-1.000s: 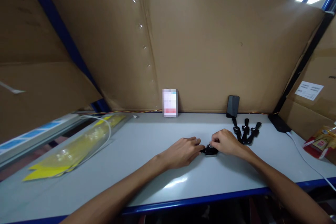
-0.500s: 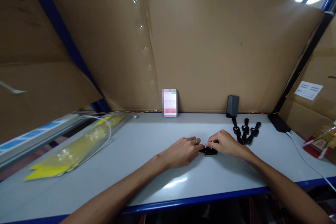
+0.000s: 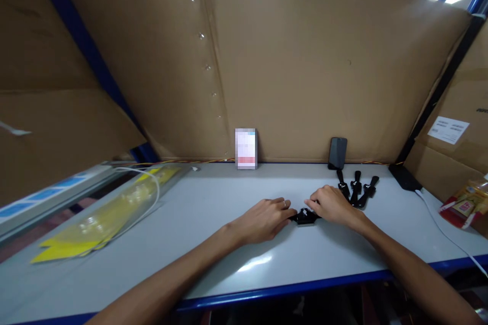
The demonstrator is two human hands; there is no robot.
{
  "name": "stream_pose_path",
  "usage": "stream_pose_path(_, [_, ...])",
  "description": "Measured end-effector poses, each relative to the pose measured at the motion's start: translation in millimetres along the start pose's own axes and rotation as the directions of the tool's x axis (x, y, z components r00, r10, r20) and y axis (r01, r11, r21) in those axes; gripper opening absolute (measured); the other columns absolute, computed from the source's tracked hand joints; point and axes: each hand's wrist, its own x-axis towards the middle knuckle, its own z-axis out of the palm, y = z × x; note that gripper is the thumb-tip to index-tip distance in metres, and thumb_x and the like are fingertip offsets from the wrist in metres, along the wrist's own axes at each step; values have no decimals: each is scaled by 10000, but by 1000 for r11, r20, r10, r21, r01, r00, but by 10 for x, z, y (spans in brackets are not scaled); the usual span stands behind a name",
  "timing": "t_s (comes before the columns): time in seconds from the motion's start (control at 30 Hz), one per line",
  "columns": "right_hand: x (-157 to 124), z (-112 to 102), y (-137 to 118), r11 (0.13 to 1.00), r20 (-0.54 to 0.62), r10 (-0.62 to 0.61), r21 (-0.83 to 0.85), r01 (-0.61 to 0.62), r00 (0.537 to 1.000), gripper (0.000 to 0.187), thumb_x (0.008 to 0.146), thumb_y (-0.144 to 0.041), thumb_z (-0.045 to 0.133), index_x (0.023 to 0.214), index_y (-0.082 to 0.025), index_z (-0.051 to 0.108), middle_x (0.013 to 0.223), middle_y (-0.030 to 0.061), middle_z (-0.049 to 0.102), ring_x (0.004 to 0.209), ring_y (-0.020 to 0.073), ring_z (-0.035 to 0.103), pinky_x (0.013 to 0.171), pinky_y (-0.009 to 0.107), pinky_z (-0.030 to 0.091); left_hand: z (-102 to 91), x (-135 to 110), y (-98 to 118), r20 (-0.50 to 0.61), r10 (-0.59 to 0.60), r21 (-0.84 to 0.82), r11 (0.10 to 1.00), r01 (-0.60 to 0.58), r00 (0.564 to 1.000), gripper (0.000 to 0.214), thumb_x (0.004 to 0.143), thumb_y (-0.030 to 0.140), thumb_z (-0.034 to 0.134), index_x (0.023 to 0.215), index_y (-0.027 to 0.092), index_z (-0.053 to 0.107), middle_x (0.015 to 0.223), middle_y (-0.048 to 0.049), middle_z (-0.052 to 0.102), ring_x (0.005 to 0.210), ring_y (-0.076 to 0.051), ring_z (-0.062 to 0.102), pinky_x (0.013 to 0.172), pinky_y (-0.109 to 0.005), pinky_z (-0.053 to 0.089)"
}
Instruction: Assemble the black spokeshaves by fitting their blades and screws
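Observation:
A black spokeshave lies across the table, with a bright spot on its central body. My left hand, a ring on one finger, has its fingers closed around the left handle. Just above the spokeshave's right side is my right hand, thumb and fingers pinched together. What the pinch holds, if anything, is too small to make out. The right handle runs partly under that hand. Beyond it lie three more black spokeshaves, side by side.
A phone with a lit screen and a dark phone lean on the cardboard wall. Left lie a yellow plastic-wrapped package, a white cable and a power strip. Right are a black power bank and a red-yellow packet.
My right hand has moved slightly right and up off the middle of the spokeshave, baring its central body. My left hand keeps its place on the handle.

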Motion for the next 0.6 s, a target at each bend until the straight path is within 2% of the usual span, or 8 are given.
stream_pose_path(0.13, [-26,-28,-67,996,64,11,-92,-5,998,405,1010,-364,492,812,-185,796,829,119,760,757,215,667,621,297,294,-6,-1,2,3,1,7,1000,-1,1000,234,1019,194,465,1170,201,643,954,-60,653,849,-208,629,675,-314,464])
stream_pose_path(0.3, [-42,-64,-104,991,79,21,-131,-10,997,406,1012,-362,480,839,-168,791,853,132,762,795,230,691,622,300,306,10,-9,-11,-16,10,-6,1000,-11,1000,233,1021,199,455,1160,207,642,937,-53,645,839,-200,625,679,-307,462])
stream_pose_path(0.53, [-48,-61,-80,996,77,-18,-89,25,997,373,992,-329,505,828,-168,798,836,139,761,776,242,684,634,306,331,1,-5,-2,15,-5,-5,1000,5,1000,252,1021,201,459,1196,205,640,964,-63,652,860,-212,626,691,-320,464])
stream_pose_path(0.6, [-47,-65,-31,999,53,-40,-32,42,998,305,978,-316,533,938,-192,809,837,112,763,790,238,682,650,299,349,0,-5,-2,12,-3,-13,1000,3,1000,251,1025,203,453,1196,207,637,963,-64,651,865,-215,627,697,-322,466])
